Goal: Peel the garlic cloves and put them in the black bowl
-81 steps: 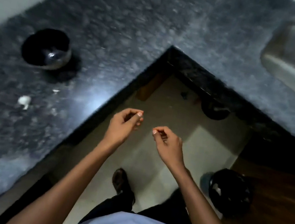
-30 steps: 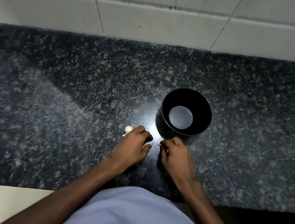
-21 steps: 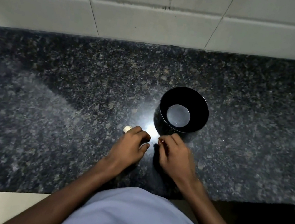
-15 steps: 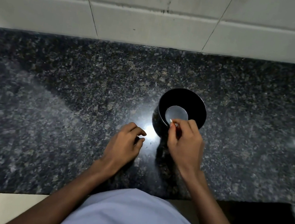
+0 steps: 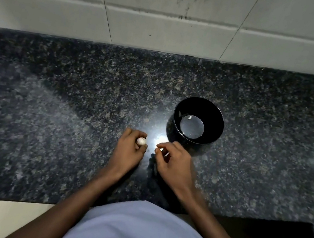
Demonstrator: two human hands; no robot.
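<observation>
The left hand [image 5: 128, 151] pinches a white garlic clove [image 5: 141, 141] in its fingertips, near the tabletop's [image 5: 51, 101] front edge. The right hand [image 5: 174, 161] is curled; whether it holds anything, I cannot tell. The black bowl [image 5: 214, 116] sits just behind. Best to hold the clove still and pull the skin off slowly.

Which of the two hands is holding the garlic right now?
The left hand: it pinches the whitish garlic at its fingertips. The right hand, nearer the black bowl, has curled fingers with no garlic visible in them.
</observation>
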